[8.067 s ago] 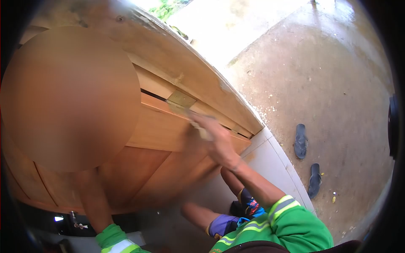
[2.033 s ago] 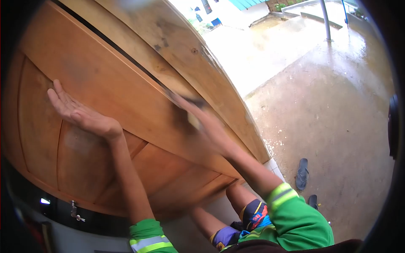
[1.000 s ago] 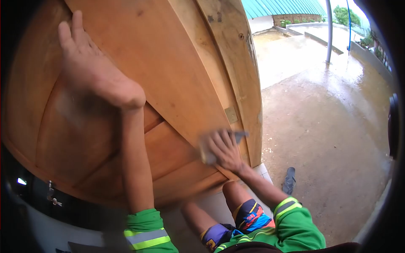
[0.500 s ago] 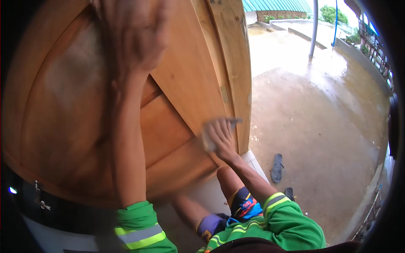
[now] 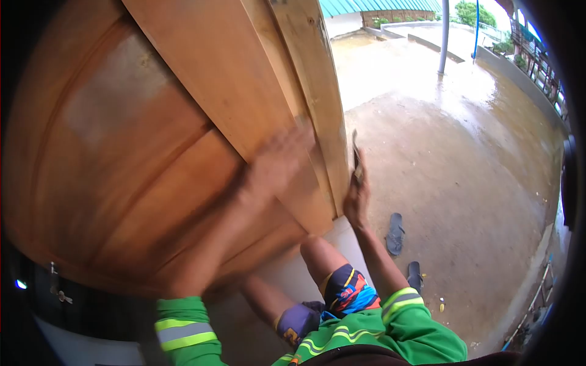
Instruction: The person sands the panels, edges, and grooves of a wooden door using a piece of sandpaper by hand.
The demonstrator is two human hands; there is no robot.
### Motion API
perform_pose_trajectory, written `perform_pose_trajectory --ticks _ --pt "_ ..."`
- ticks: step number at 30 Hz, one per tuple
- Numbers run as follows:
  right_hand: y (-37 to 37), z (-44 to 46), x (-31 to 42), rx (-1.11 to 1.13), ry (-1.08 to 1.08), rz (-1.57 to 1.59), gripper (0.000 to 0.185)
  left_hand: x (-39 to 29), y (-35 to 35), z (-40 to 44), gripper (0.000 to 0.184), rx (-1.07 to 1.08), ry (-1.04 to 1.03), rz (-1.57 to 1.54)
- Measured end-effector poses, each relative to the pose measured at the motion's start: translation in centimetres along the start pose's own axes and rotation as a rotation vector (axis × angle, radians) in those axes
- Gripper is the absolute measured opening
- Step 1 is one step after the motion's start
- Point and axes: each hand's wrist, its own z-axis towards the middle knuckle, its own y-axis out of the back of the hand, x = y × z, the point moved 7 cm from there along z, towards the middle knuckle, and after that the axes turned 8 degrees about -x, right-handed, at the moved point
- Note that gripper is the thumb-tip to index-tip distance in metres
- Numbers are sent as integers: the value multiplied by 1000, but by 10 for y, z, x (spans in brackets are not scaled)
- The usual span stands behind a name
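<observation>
A wooden door point(image 5: 207, 67) with recessed panels fills the left side, beside a lighter wooden frame point(image 5: 317, 79). My left hand point(image 5: 278, 161), smeared by motion, is spread over the door near the edge by the frame, with nothing seen in it. To the right of the frame, my right hand point(image 5: 358, 192) is closed round a thin, flat sanding pad point(image 5: 356, 152), seen edge-on. What the pad is made of is too small to tell.
Two dark flip-flops point(image 5: 395, 235) lie on the wet concrete floor point(image 5: 452, 165). A key with a keyring point(image 5: 61, 296) hangs at the door's lower left edge. A grey pole point(image 5: 444, 43) stands farther off. Pale tiles point(image 5: 348, 244) line the threshold.
My left hand has come down and right from the upper door to near its edge. My right hand has moved right, off the door and past the frame, still holding the pad.
</observation>
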Motion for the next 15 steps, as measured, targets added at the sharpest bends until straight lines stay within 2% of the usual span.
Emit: perform_pose_trajectory --ticks 2,3,4,6,8,10,12,14,15 --pt "-44 17 38 23 124 -5 59 84 56 64 45 -110 113 109" --pt "-66 20 59 21 192 -7 62 120 72 87 47 2 95 483" --pt "-85 19 79 3 310 -12 64 158 89 99 55 11 213 559" --pt "-119 4 93 31 487 -106 68 184 136 123 52 -445 29 982" --pt "-129 -39 49 86 541 -234 68 177 133 116 61 -412 112 760" --pt "-113 -96 -42 41 435 -286 68 161 124 106 69 -338 201 606" --pt "-62 -124 -81 223 164 -330 68 118 86 81 74 -175 313 481" --pt "-8 -144 -141 135 -317 -171 64 64 42 55 76 247 285 470" --pt "17 -145 -142 135 -313 -247 62 32 23 37 77 365 188 488"
